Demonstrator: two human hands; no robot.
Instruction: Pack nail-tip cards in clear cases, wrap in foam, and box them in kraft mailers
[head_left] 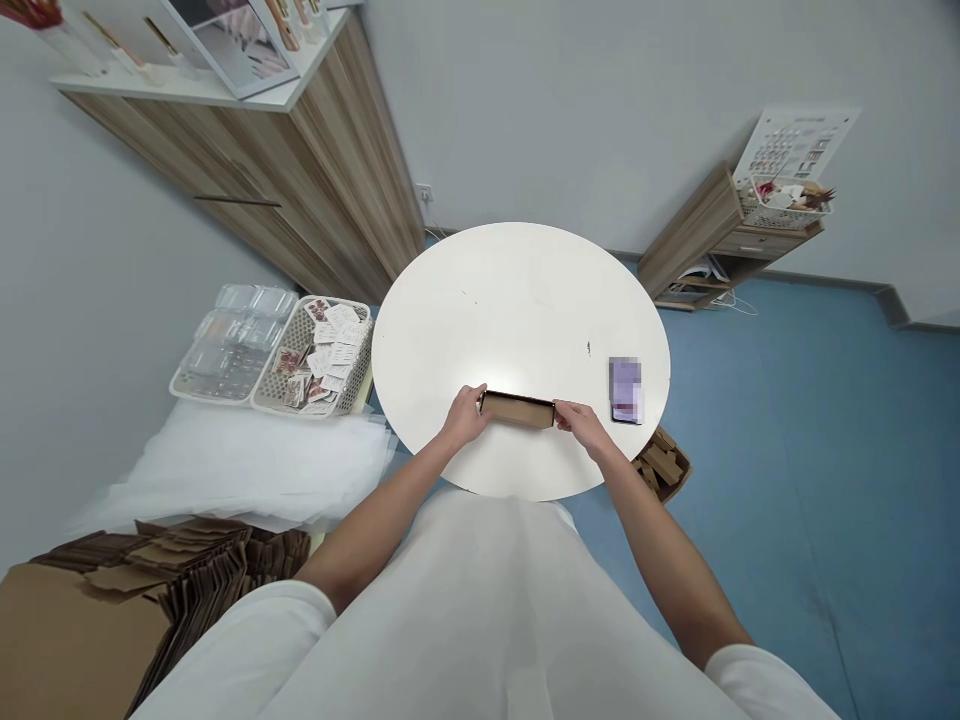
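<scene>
A long, narrow brown cardboard box (pixel 517 409) lies on the near part of a round white table (pixel 517 300). My left hand (pixel 463 415) grips its left end with fingers closed around it. My right hand (pixel 579 423) grips its right end the same way. Both forearms reach forward from my white-clad body. The box rests just above or on the tabletop; I cannot tell which.
A blurred purple flat item (pixel 625 389) lies on the table's right side. At the left stand a white basket of small packets (pixel 319 358) and clear plastic trays (pixel 229 340). Flat brown cardboard blanks (pixel 172 570) pile at lower left. A box of cardboard pieces (pixel 661 465) sits on the blue floor.
</scene>
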